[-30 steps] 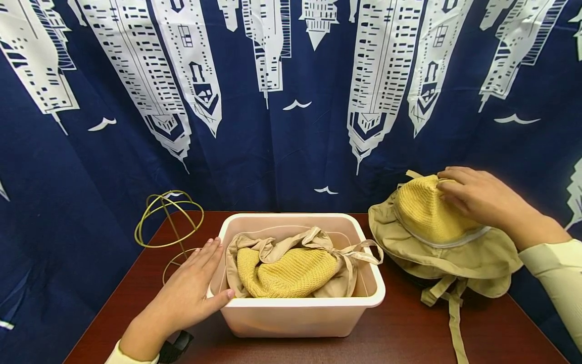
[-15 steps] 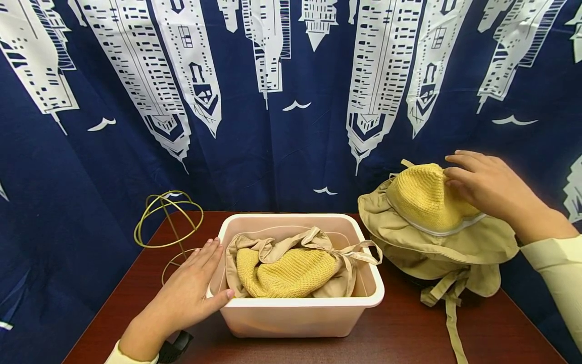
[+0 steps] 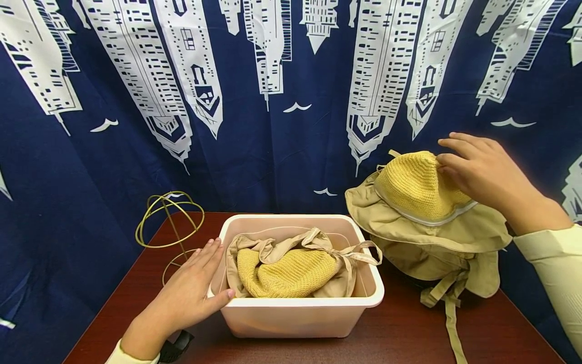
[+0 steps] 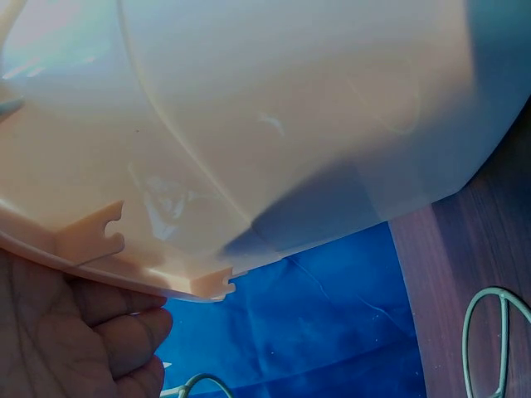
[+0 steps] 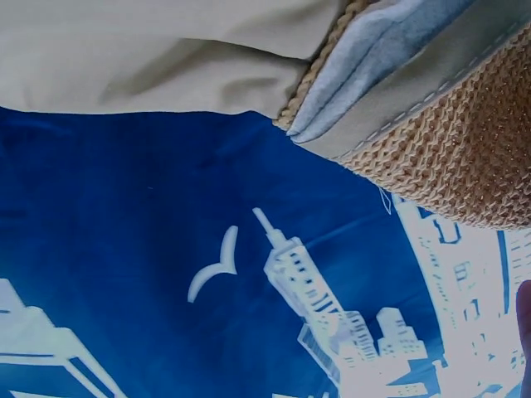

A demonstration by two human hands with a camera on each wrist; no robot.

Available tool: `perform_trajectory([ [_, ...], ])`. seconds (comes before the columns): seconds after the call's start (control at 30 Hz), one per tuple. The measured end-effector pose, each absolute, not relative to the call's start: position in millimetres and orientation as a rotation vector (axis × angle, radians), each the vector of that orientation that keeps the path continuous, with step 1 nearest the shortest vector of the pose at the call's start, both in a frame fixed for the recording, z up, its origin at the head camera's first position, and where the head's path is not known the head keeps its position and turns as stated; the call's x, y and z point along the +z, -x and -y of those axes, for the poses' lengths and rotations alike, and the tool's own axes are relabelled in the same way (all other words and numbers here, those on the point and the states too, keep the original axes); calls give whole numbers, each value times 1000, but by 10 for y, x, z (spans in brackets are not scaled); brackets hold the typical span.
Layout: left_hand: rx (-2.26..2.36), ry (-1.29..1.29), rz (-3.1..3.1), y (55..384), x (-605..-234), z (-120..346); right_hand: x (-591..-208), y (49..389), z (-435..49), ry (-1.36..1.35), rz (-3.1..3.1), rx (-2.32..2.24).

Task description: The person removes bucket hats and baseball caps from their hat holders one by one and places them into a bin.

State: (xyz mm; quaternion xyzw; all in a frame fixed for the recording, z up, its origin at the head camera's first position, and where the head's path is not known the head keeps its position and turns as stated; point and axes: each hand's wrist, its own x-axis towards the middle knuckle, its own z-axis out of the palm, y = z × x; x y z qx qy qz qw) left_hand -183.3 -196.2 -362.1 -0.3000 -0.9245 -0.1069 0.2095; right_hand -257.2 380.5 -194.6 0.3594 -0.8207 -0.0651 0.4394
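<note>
Pinched yellow-knit, khaki-brimmed hat (image 3: 423, 201) in right grip (image 3: 477, 171) near table's right edge (image 3: 523, 328); held left grip (image 3: 192, 287) straight-fingered; judged hat light, floppy, best by crown (image 3: 404, 177).

Yellow-crowned knitted hat (image 3: 400, 184) with floppy khaki brim, crown up, tilted, right of upright pale-pink bin (image 3: 291, 321)

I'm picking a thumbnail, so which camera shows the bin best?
The head view: it shows nearly the whole bin, hat inside. The left wrist view shows only part of its outside, close up; the right wrist view, none.
</note>
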Motion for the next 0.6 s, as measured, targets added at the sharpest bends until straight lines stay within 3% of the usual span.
perform_trajectory([
  [0.6,-317,841,2570,1833,-3630,1964,-1699,2611,-3259,-1015,1910,-18],
])
